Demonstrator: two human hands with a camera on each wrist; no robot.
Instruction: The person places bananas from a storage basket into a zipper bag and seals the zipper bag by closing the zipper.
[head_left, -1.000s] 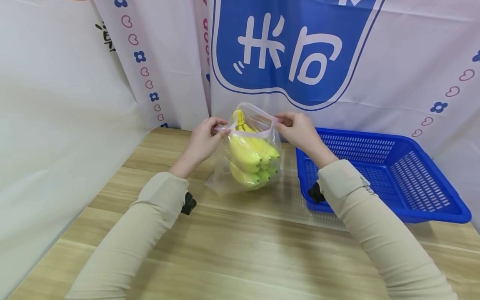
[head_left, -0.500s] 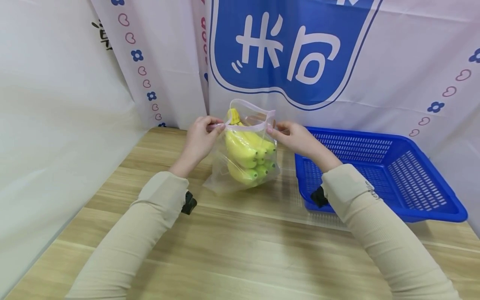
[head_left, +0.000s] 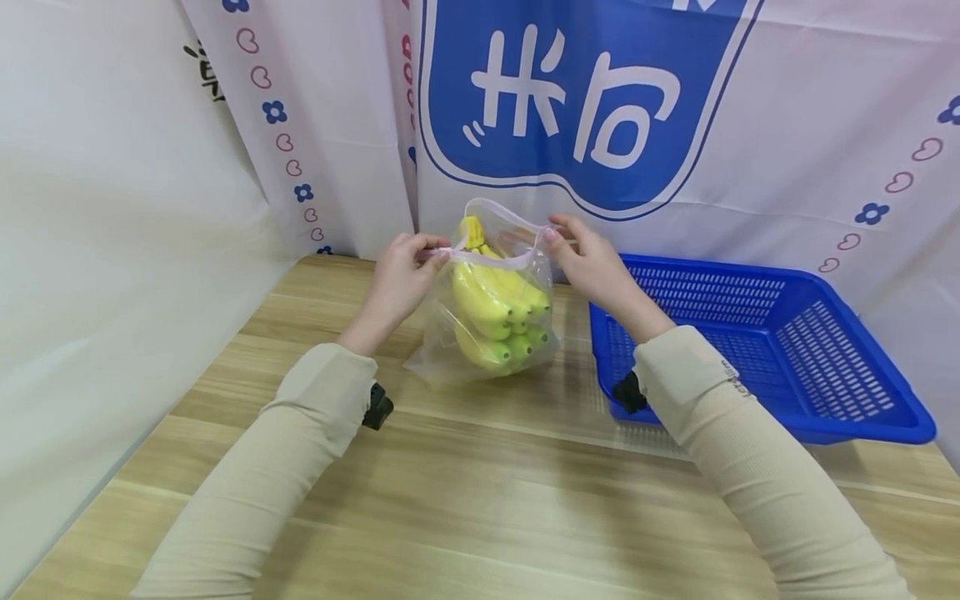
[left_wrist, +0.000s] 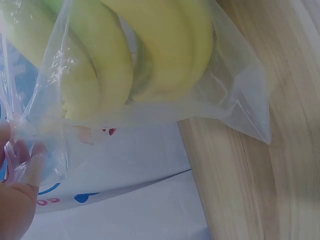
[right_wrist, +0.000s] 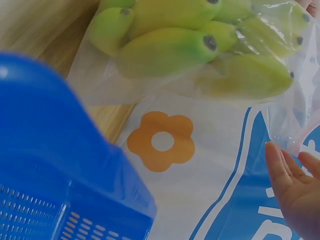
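A bunch of yellow-green bananas (head_left: 487,304) is inside a clear zip bag (head_left: 442,354) on the wooden table. The bag's mouth, edged with a pale pink strip, gapes upward, and the stem end of the bunch shows in it. My left hand (head_left: 405,271) pinches the left end of the strip between thumb and fingers. At the opposite end, my right hand (head_left: 596,262) holds the strip by thumb and fingertips. Through the plastic in the right wrist view, dark banana tips (right_wrist: 210,43) are visible; that hand (right_wrist: 300,190) is partly cut off by the frame.
To the right, a blue perforated plastic basket (head_left: 765,350) stands close beside the right forearm. A printed white cloth (head_left: 787,167) with a blue emblem hangs behind the table (head_left: 480,500). Another white sheet (head_left: 127,250) hangs at left.
The right hand shifts along the bag's right rim, first slightly down and then back up with the fingers spread more. The left hand keeps its pinch; the bananas barely move.
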